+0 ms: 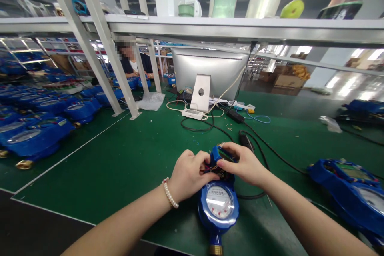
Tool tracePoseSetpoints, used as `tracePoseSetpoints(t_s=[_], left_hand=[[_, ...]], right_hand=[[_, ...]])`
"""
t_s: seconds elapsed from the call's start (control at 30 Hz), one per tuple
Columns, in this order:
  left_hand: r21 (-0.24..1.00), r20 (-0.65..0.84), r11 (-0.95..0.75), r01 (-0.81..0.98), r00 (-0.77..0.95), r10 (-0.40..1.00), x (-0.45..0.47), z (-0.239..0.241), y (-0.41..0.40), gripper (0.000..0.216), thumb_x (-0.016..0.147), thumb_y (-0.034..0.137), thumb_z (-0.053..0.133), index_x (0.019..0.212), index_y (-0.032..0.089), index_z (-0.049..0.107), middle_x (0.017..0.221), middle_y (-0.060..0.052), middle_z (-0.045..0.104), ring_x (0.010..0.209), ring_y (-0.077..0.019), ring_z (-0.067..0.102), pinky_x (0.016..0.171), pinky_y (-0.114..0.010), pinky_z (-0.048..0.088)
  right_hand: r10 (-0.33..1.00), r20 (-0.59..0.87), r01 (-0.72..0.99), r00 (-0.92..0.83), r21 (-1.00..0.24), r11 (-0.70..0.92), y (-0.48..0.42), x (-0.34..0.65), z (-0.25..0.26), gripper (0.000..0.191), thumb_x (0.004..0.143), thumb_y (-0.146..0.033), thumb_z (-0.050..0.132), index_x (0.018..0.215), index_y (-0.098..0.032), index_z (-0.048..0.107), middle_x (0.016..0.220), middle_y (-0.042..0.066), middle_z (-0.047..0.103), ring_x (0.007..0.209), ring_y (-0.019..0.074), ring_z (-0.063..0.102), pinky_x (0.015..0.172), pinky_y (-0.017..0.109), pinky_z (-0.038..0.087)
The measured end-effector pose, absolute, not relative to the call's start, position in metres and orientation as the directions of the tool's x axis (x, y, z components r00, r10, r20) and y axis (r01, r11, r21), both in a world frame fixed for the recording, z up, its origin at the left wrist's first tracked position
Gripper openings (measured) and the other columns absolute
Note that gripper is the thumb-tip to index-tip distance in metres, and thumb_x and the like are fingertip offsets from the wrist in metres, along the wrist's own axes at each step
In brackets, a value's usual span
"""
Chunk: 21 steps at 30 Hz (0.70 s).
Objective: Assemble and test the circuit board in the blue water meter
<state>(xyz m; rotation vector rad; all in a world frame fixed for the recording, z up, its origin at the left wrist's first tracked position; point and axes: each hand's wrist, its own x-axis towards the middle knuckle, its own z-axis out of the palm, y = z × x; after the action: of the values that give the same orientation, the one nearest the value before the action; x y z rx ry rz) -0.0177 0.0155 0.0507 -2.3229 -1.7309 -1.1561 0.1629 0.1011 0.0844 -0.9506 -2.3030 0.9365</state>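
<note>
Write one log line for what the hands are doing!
left hand: grips wires | right hand: pinches blue cover | water meter: on green mat

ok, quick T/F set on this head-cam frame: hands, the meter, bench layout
1. Both hands work at the open top of the blue water meter. True: left hand and right hand pinch parts there.
2. The left wrist is bare. False: it wears a pearl bracelet.
3. The meter's dial faces up. True.
4. The monitor shows its screen to the camera. False: its silver back and stand face us.
5. Finished meters lie only at right. False: a row of blue meters fills the left side; another meter lies at right.
</note>
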Motion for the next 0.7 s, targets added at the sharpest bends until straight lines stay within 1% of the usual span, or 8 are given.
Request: tracePoseSetpoints(t_s=[0.07,0.13,0.2,0.27,0.4,0.6,0.7], left_hand=[[0.396,0.536,-0.348,0.850,0.094,0.839,-0.018,0.053,0.018,0.047,0.059,0.047,0.083,0.085,0.017,0.058,0.060,0.005,0.062,0.059,-0.0152,0.054,0.062,-0.030,0.031],[0.380,0.501,-0.339,0.861,0.117,0.857,-0.019,0.056,0.021,0.046,0.057,0.053,0.082,0.079,0.019,0.059,0.061,0.005,0.063,0.059,-0.0160,0.055,0.062,-0.030,0.030],[0.364,0.466,-0.334,0.869,0.141,0.874,-0.019,0.060,0.023,0.043,0.059,0.056,0.079,0.069,0.019,0.059,0.059,0.004,0.064,0.057,-0.0156,0.055,0.063,-0.032,0.028],[0.358,0.436,-0.324,0.876,0.151,0.887,-0.018,0.063,0.023,0.041,0.064,0.055,0.077,0.063,0.019,0.057,0.058,0.003,0.064,0.055,-0.0148,0.055,0.065,-0.033,0.027],[0.372,0.393,-0.280,0.885,0.123,0.911,-0.014,0.067,0.022,0.039,0.071,0.054,0.071,0.061,0.018,0.059,0.057,0.002,0.065,0.055,-0.0155,0.057,0.065,-0.034,0.025],[0.407,0.349,-0.224,0.885,0.076,0.934,-0.012,0.068,0.022,0.036,0.075,0.052,0.067,0.059,0.020,0.061,0.055,0.002,0.064,0.056,-0.0161,0.058,0.066,-0.035,0.025],[0.419,0.348,-0.200,0.886,0.047,0.936,-0.012,0.066,0.022,0.035,0.073,0.051,0.069,0.059,0.020,0.061,0.055,0.002,0.064,0.057,-0.0172,0.059,0.066,-0.035,0.025]], right_hand=[[0.746,0.168,0.427,-0.645,-0.730,0.533,0.102,0.162,0.084,0.047,0.073,-0.045,0.068,0.109,-0.016,0.059,0.104,0.007,0.067,0.092,0.0219,0.063,0.083,0.036,0.050],[0.742,0.175,0.432,-0.647,-0.718,0.546,0.102,0.162,0.084,0.046,0.073,-0.045,0.067,0.109,-0.018,0.060,0.105,0.006,0.067,0.094,0.0218,0.063,0.085,0.036,0.050],[0.742,0.182,0.444,-0.646,-0.701,0.559,0.102,0.161,0.084,0.045,0.073,-0.045,0.067,0.109,-0.018,0.060,0.106,0.006,0.067,0.095,0.0224,0.063,0.086,0.036,0.050],[0.743,0.186,0.462,-0.643,-0.680,0.570,0.101,0.160,0.085,0.047,0.072,-0.045,0.067,0.110,-0.018,0.060,0.107,0.007,0.067,0.097,0.0239,0.063,0.087,0.038,0.050],[0.741,0.185,0.499,-0.645,-0.633,0.592,0.101,0.161,0.087,0.053,0.071,-0.047,0.068,0.114,-0.017,0.060,0.113,0.009,0.066,0.103,0.0271,0.062,0.092,0.042,0.049],[0.693,0.180,0.499,-0.698,-0.571,0.651,0.096,0.163,0.095,0.054,0.070,-0.048,0.069,0.115,-0.019,0.059,0.116,0.008,0.065,0.106,0.0269,0.061,0.094,0.042,0.048],[0.656,0.237,0.495,-0.717,-0.489,0.718,0.091,0.168,0.094,0.056,0.070,-0.049,0.069,0.116,-0.019,0.058,0.117,0.009,0.065,0.108,0.0278,0.060,0.096,0.043,0.047]])
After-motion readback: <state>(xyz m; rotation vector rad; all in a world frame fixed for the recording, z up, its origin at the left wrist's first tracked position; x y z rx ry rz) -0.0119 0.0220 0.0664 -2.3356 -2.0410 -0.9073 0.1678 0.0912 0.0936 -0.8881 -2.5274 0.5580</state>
